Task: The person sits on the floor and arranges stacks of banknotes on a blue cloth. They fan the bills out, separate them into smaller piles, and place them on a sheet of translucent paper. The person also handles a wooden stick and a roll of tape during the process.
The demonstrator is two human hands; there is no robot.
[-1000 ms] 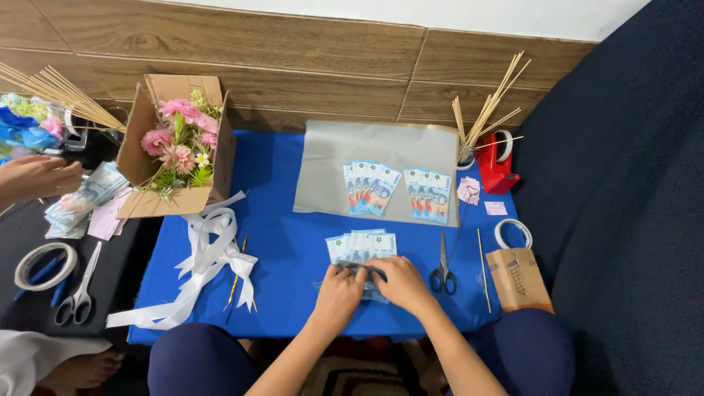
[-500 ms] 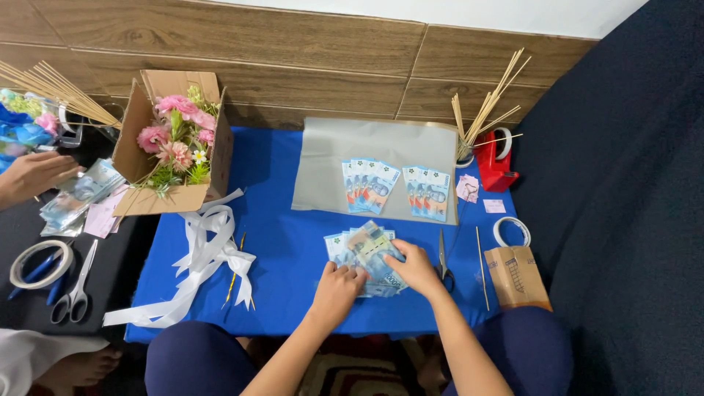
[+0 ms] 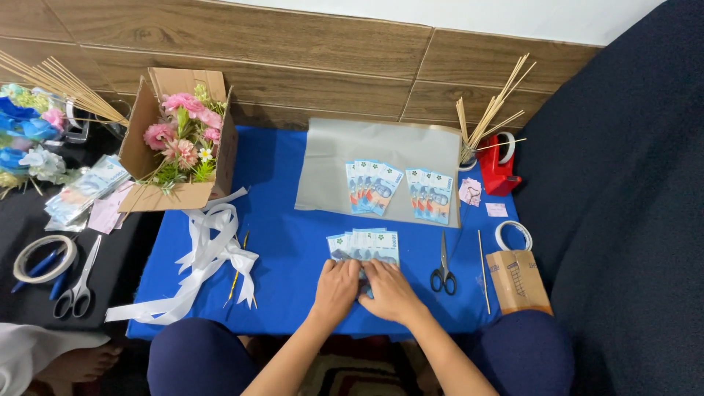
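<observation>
Both hands are back down on the blue table (image 3: 286,242), pressing the lower edge of a fan of banknotes (image 3: 364,246) flat against the cloth. Half a second earlier the right hand (image 3: 391,290) had the fan lifted and tilted off the surface; a second ago the fan lay flat under both hands much as it does now. The return suggests the fan has been checked or adjusted and is being set and squared again.

The left hand (image 3: 336,287) lies palm down, fingers curled loosely over the bottom of the notes, and the right hand does the same beside it, the two touching at the thumbs. Neither hand is gripping; both press.

The fan sits near the front edge of the table, just in front of the person's knees. It is made of several blue-green notes overlapping side by side, tops spread evenly, bottoms gathered under the fingers.

Two finished-looking fans (image 3: 374,186) rest farther back on a grey sheet (image 3: 330,161). Black scissors (image 3: 442,268) lie just right of the hands, with a thin stick (image 3: 482,271) and a roll of tape (image 3: 513,235) beyond. A white ribbon (image 3: 209,253) trails to the left, below a cardboard box of pink flowers (image 3: 183,136).
</observation>
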